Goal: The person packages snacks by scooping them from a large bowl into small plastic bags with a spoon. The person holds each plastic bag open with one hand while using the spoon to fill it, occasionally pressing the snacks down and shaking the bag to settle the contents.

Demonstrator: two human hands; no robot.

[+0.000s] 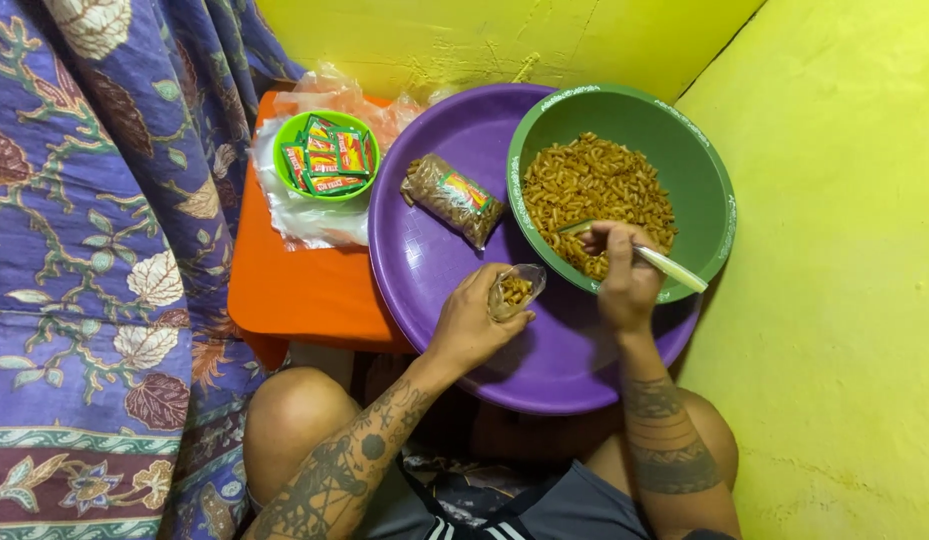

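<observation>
Left hand (472, 325) pinches a small clear bag (514, 291) open; right hand (624, 275) grips a spoon (656, 260) in the green bowl (704, 180) of fried macaroni (594, 185). Risk: the bag mouth looks narrow, so an overloaded spoon likely spills onto the purple tray (434, 260) beneath both hands.

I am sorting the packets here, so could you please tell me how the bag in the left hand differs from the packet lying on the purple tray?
The bag is open, barely filled and held by the left hand; the packet is full, closed and lies loose on the purple tray. Both are clear plastic holding the same brown macaroni snack.
</observation>
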